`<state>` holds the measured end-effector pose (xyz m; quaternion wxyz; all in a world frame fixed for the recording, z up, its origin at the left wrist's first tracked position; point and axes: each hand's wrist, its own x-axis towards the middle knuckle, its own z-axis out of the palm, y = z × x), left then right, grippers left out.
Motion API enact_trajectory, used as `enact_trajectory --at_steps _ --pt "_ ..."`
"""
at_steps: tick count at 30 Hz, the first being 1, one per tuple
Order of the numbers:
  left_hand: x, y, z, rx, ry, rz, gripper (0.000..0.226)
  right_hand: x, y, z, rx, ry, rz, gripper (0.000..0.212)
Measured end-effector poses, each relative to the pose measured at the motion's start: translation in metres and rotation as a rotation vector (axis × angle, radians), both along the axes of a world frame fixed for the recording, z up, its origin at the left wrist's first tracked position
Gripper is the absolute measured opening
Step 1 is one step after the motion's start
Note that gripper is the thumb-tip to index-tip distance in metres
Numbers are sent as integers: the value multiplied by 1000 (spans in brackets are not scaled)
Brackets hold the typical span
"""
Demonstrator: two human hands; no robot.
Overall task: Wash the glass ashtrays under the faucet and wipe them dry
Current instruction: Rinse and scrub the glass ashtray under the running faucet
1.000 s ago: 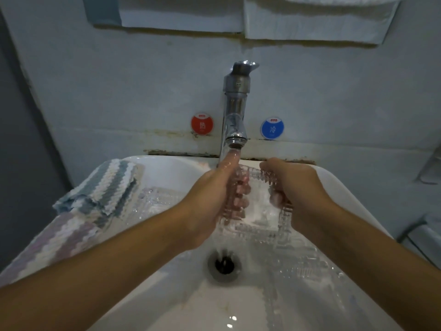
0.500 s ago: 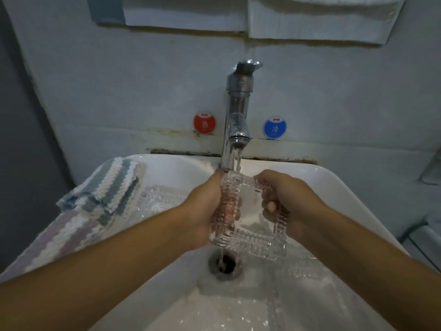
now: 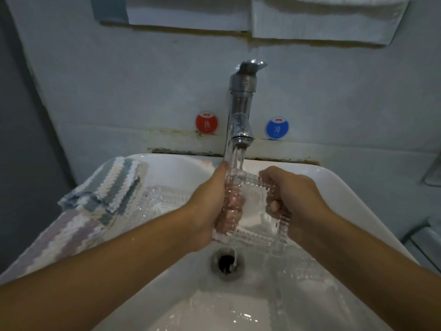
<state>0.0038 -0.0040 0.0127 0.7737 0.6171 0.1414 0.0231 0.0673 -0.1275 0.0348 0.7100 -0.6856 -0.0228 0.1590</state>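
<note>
A square ribbed glass ashtray (image 3: 253,206) is held tilted over the white sink (image 3: 334,185), under water running from the chrome faucet (image 3: 241,111). My left hand (image 3: 210,206) grips its left edge, fingers showing through the glass. My right hand (image 3: 293,199) grips its right edge, fingers curled round the rim. The stream strikes the ashtray's upper left corner. A second glass ashtray (image 3: 162,201) lies on the sink's left side. A third ashtray (image 3: 298,266) rests in the basin at the right, under my right forearm.
A striped cloth (image 3: 100,199) lies folded on the sink's left rim. The drain (image 3: 228,261) sits below the held ashtray. Red (image 3: 206,123) and blue (image 3: 277,129) round stickers flank the faucet on the wall. Water pools at the basin's near end.
The ashtray has been turned and lowered slightly under the stream. Both hands have shifted their hold on its edges, staying at left and right. Water keeps running.
</note>
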Motion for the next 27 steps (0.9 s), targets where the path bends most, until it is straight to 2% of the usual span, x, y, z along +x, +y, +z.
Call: enact_trajectory --at_steps 5,7,10,12,14,19,23,25,27 --pt "2 -4 -4 -90 -1 -111 70 5 -4 0 65 41 -62 21" --pt "1 -9 -4 -123 -38 -25 57 10 -6 1 129 80 -125 24" --pt "2 -14 -1 -286 -91 117 30 12 -7 0 229 137 -197 23" --pt "3 -16 1 -395 -108 141 26 12 -5 -3 277 174 -165 22" --pt "4 -14 2 -413 -111 189 29 14 -2 -7 273 193 -76 22" --pt "4 -1 0 -301 -89 307 34 16 -3 -1 49 25 174 14" --pt "5 5 2 -223 -16 229 35 14 -7 8 -140 -65 328 43" --pt "3 2 3 -216 23 164 35 9 -6 7 -230 -76 310 53" --pt "1 -1 4 -328 26 116 41 3 -4 5 -255 -85 233 56"
